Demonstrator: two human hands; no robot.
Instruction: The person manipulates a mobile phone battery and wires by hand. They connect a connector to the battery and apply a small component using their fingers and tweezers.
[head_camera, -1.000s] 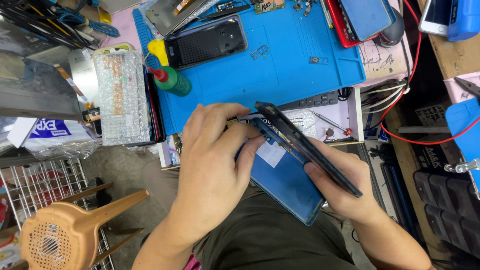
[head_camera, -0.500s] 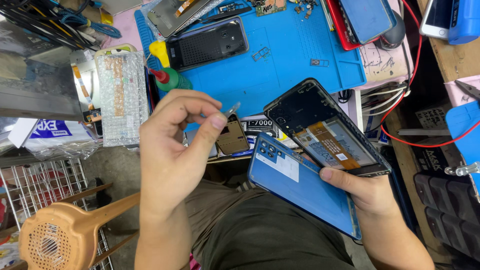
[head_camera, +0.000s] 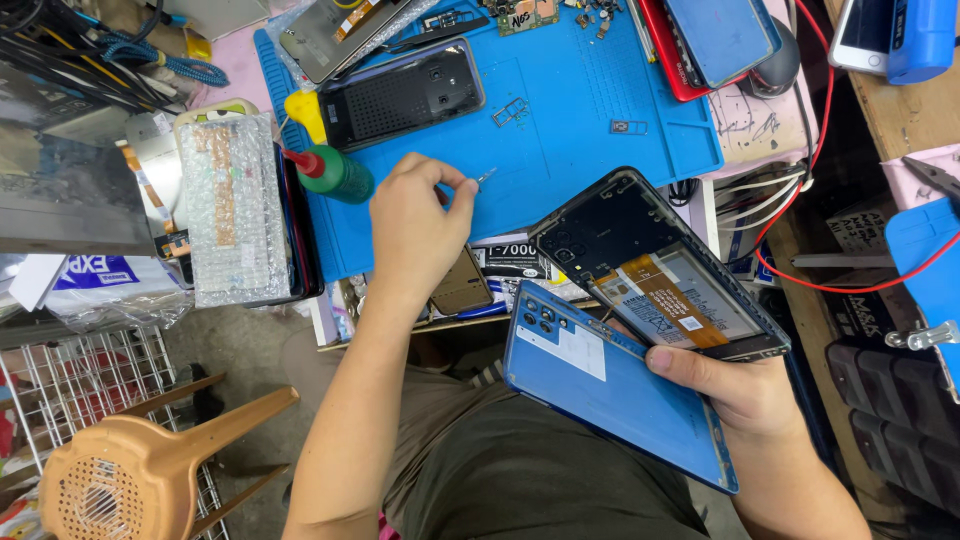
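Setting, as I see it through the head camera: phone repair workshop. Evidence: 1 blue repair mat strewn with loose parts, 1 opened phone, tangled cables, 1 green-bodied dropper bottle.

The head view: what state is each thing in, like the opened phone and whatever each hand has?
Black opened phone: back off, battery and insides exposed, held tilted in the right hand.
Blue phone back cover: detached, lying on the lap under the phone.
Small metal part: pinched by the left hand fingers above the blue work mat.
Green bottle: capped, lying at the mat's edge.
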